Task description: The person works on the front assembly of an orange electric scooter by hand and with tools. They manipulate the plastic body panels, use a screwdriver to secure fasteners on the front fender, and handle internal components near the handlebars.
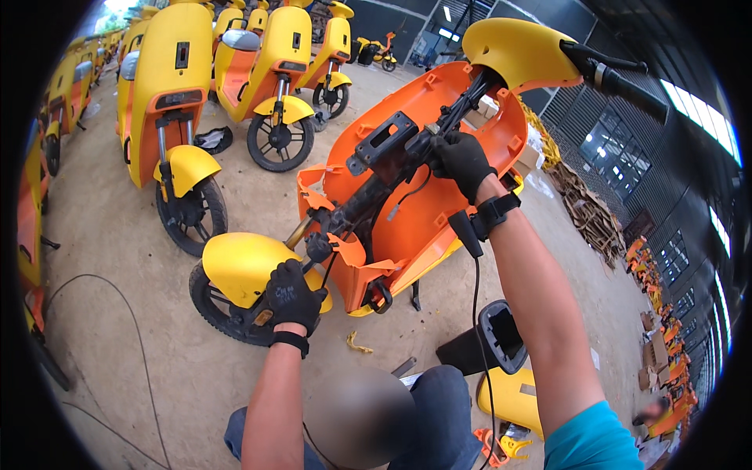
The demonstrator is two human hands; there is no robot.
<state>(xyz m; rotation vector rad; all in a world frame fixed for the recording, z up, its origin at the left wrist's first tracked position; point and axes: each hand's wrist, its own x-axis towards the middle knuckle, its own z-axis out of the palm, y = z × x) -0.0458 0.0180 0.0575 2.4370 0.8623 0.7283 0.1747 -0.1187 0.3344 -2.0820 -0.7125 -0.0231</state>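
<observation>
A scooter with its front panel off stands tilted before me, its orange inner shell (423,223) exposed. My right hand (464,163), in a black glove, is closed at the black cable bundle (468,102) below the yellow handlebar cover (517,53). A small pale piece shows at its fingertips; what exactly they pinch is hidden. Lower left, my gloved left hand (294,298) is closed against the rear of the yellow front fender (244,266), beside the fork. Its fingertips are out of sight. A black metal bracket (385,142) sits left of my right hand.
Several yellow scooters (176,86) stand at the far left. A black bin-shaped housing (470,348), a yellow panel (513,398) and a yellow bracket (359,343) lie on the floor. A loose cable (129,313) runs along the left. Flattened cardboard (587,207) is stacked at right.
</observation>
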